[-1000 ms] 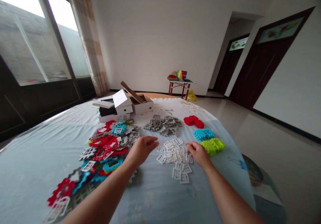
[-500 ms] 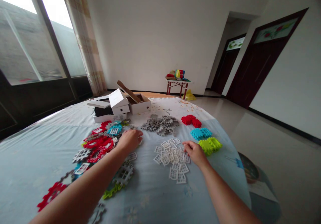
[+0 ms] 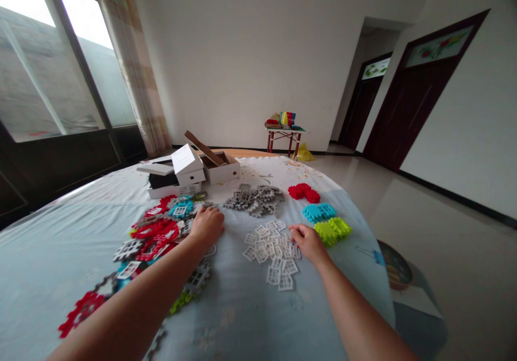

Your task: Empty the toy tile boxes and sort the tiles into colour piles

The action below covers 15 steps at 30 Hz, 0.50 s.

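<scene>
My left hand reaches to the right edge of a mixed heap of toothed plastic building pieces, among them a red piece, a blue piece and a grey piece. Its fingers curl downward, and whatever they hold is hidden beneath them. Beside a spread of small white window-frame pieces, my right hand has its fingers bent and thumb close to the index finger. Nothing shows between those fingers.
Grey pieces lie piled at the middle. Red pieces, blue pieces and lime-green pieces sit in separate groups along the right. White boxes stand at the back of the round cloth-covered table.
My left hand has turned slightly more palm-down at the heap's edge. My right hand stays beside the white frames. The whole view has shifted a little.
</scene>
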{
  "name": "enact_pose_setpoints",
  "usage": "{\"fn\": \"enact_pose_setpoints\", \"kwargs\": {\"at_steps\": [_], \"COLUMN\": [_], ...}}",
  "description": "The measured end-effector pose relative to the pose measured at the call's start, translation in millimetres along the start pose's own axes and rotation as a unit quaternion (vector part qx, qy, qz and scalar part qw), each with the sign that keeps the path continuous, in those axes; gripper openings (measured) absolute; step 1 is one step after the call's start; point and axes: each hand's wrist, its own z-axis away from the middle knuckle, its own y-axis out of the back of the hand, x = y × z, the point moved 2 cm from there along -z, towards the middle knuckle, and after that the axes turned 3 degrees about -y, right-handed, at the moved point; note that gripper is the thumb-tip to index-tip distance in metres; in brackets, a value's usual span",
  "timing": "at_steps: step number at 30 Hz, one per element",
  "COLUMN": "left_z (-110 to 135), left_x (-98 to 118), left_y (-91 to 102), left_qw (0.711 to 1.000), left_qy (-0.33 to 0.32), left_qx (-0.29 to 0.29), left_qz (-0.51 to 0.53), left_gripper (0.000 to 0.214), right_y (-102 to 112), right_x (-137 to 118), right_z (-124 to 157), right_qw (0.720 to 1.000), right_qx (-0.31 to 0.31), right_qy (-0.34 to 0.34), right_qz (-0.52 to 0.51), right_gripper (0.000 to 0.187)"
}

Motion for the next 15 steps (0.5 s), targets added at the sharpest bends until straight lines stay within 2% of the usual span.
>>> {"fn": "enact_pose_setpoints", "kwargs": {"at_steps": [7, 11, 15], "left_z": [7.3, 12.8, 18.9], "left_x": [-19.8, -26.3, -3.8], "left_y": [28.1, 32.4, 27.7], "left_qw": [0.984, 0.952, 0.916], "left_qy": [0.097, 0.148, 0.135], "left_qx": [0.067, 0.046, -0.004], "left_qz": [0.137, 0.265, 0.378], "left_gripper": [0.029, 0.042, 0.049], "right_y": [0.1, 0.8, 1.0], "right_x": [-1.2, -2.1, -2.2], "right_z": [0.5, 0.6, 0.8], "right_qw": [1.000, 1.000, 1.000], "right_qx": [0.004, 0.001, -0.001], "right_qy": [0.013, 0.006, 0.000], "right_qz": [0.007, 0.006, 0.005], "right_gripper": [0.034, 0.033, 0.034]}}
